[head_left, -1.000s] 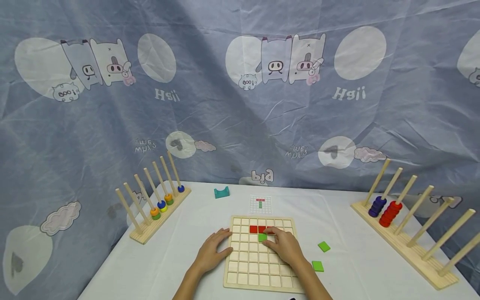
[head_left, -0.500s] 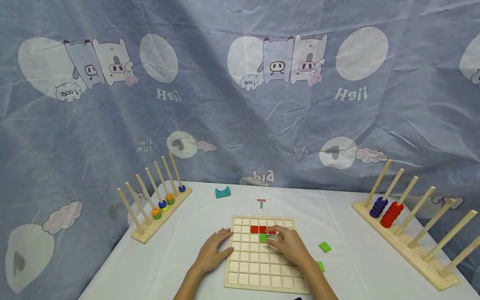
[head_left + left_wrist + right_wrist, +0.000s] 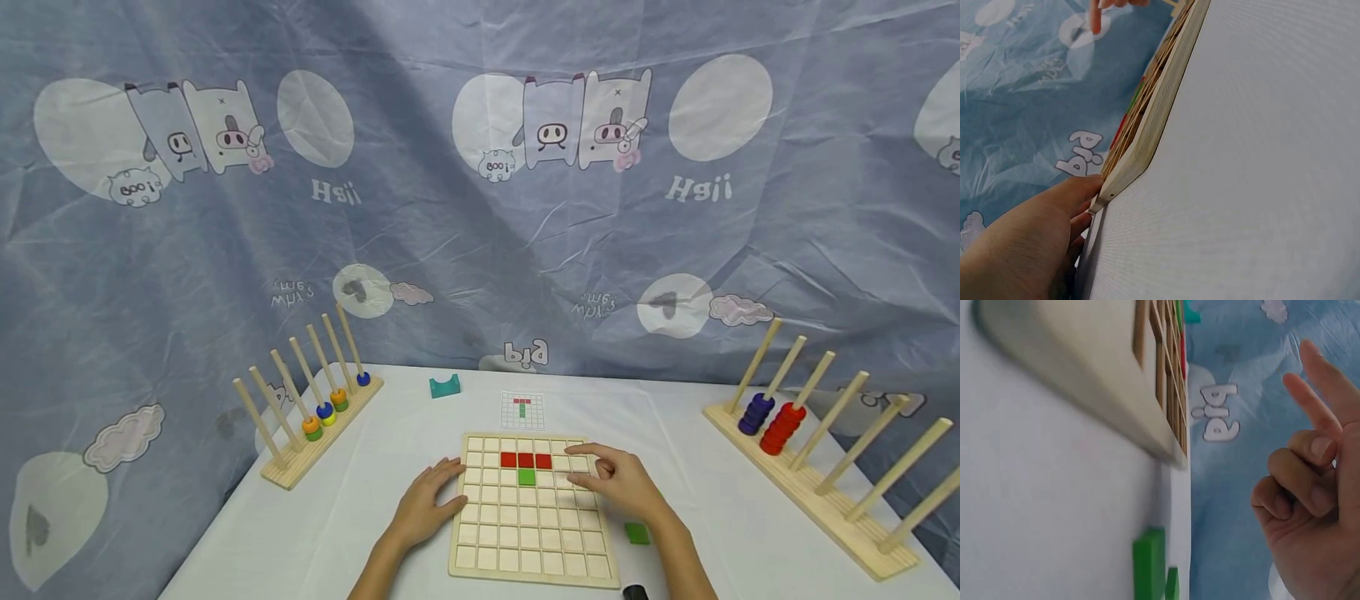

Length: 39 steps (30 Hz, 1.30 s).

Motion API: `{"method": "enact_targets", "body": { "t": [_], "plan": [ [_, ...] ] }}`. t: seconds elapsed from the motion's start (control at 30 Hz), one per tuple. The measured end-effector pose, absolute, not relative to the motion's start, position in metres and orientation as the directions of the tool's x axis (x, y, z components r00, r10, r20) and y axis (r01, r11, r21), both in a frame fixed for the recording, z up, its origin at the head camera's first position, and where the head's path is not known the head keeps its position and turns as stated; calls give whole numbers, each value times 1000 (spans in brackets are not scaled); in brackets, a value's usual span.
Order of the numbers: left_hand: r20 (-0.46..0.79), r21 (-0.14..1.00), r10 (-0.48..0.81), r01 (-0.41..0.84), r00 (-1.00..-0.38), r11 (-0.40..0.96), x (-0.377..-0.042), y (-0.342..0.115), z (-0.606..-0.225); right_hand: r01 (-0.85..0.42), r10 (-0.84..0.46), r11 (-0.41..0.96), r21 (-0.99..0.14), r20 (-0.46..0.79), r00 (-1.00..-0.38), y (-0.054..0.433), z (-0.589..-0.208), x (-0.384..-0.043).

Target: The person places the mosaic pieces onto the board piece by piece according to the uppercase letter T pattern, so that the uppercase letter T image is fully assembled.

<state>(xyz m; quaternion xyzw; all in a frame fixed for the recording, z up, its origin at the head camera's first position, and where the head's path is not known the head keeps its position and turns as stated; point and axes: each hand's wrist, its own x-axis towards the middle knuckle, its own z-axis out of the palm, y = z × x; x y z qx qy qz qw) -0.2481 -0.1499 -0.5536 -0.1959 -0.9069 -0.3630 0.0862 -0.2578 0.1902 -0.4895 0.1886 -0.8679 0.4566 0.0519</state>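
Observation:
A wooden grid board (image 3: 525,542) lies on the white table. Three red tiles (image 3: 526,460) fill a row near its far edge, and one green tile (image 3: 527,477) sits in the cell below the middle red one. My left hand (image 3: 429,502) rests flat against the board's left edge (image 3: 1147,125), fingers straight. My right hand (image 3: 618,485) hovers over the board's right side and holds nothing; two fingers (image 3: 1313,394) are extended, the others loosely curled. A loose green tile (image 3: 637,533) lies on the table by my right wrist; the right wrist view shows two green tiles (image 3: 1149,562).
A pattern card (image 3: 521,408) lies beyond the board, with a teal block (image 3: 444,384) to its left. A peg rack with coloured rings (image 3: 311,408) stands at the left, a longer rack with purple and red rings (image 3: 817,450) at the right. A blue printed cloth hangs behind.
My right hand has come off the green tile in the board and moved right, uncovering the third red tile. The left hand has stayed put.

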Motion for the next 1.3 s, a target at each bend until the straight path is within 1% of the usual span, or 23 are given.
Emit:
{"method": "enact_targets", "body": {
  "t": [0.2,0.37,0.6,0.7,0.83,0.97,1.2,1.3],
  "plan": [
    [285,630,292,408,-913,661,-248,-150,-554,-342,-217,510,-789,266,-939,217,-480,-253],
    [294,629,288,411,-911,660,-248,-150,-554,-340,-186,509,-791,285,-940,240,-477,-249],
    [291,629,288,409,-912,661,-249,-150,-555,-273,-48,556,-785,298,-953,267,-476,-243],
    [287,628,288,406,-914,664,-248,-150,-554,-259,-12,553,-792,304,-953,270,-463,-232],
    [284,631,289,405,-914,662,-249,-150,-554,-246,9,544,-803,298,-954,275,-456,-226],
    [285,629,289,406,-914,663,-249,-150,-555,-220,27,559,-800,283,-959,286,-471,-234],
    [283,630,290,405,-914,663,-249,-150,-556,-234,31,553,-799,301,-953,279,-456,-224],
    [284,630,292,408,-913,661,-249,-150,-555,-226,38,550,-804,294,-955,282,-462,-227]
  ]
}}
